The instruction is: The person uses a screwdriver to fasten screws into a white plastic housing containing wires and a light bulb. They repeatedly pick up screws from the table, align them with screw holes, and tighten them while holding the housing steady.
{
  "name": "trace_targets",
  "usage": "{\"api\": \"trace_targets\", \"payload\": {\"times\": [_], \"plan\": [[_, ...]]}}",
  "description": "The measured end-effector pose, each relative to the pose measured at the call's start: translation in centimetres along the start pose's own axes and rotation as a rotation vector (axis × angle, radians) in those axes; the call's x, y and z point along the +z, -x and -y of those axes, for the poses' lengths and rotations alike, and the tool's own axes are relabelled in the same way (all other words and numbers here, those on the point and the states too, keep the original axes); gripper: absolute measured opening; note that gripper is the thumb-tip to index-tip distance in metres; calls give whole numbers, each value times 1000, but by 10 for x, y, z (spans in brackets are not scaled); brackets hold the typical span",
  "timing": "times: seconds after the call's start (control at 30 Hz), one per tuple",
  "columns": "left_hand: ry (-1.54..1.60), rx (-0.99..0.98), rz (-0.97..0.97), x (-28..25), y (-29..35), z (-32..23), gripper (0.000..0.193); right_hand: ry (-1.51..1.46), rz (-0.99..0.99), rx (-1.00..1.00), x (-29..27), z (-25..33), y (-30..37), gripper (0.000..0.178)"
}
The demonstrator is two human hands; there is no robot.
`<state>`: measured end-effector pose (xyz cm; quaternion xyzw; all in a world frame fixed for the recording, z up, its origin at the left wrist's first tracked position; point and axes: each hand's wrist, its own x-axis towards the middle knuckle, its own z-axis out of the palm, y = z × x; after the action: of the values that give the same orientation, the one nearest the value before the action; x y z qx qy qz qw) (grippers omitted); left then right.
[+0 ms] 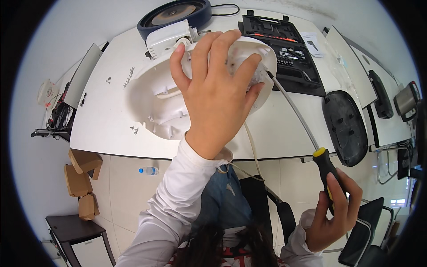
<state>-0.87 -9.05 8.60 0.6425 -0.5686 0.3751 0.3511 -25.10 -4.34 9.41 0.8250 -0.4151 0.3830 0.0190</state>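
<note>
A white hollow plastic housing (133, 95) lies tilted on the table, its inside with posts and ribs facing up. My left hand (213, 93) reaches across it, fingers hooked at the far rim and thumb toward the right end, gripping it. Part of the interior is hidden under that hand. In my right hand (333, 218), at the lower right, is a long screwdriver (297, 113) with a black and yellow handle. Its shaft slants up to the left, and the tip meets the housing's right end, beside a clear, crumpled-looking part (257, 74).
Behind the housing sit a white motor-like unit (169, 39) and a round dark-blue base (175, 15). An open black tool case (307, 66) stands at the back right, a black oval cover (344, 127) at the right edge. Small screws (129, 76) lie left; a cable (253, 147) hangs over the front edge.
</note>
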Motion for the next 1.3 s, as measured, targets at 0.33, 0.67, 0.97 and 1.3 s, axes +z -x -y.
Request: {"api": "trace_targets", "payload": {"times": [0.33, 0.67, 0.97, 1.3], "plan": [[10, 10, 5, 0, -1, 0, 37, 127, -89, -116, 2, -6, -2, 23], [6, -2, 12, 0, -2, -1, 37, 98, -55, -234, -5, -5, 0, 26], [3, -7, 47, -2, -3, 0, 36, 94, 55, -347, -6, 0, 2, 30], [630, -229, 129, -43, 38, -32, 27, -73, -42, -195, -2, -5, 4, 36]]}}
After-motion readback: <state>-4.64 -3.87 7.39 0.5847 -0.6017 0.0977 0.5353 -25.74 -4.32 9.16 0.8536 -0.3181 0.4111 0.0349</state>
